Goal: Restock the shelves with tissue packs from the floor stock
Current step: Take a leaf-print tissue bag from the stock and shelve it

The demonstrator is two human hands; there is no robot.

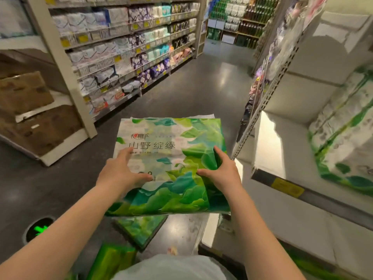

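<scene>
Though lifted, tissue pack (171, 158) between hands (121, 170) (both)

Tissue pack (171, 158): large flat plastic-wrapped pack, white upper area with printed characters, green and teal leaf design below; held face-up, roughly level, above floor in aisle. Two more green-printed packs on floor below it: one flat (141, 229), one nearer the person, partly cut off (111, 261). Matching packs stacked on right-hand shelf (343, 138), green-and-white wrap.
</scene>
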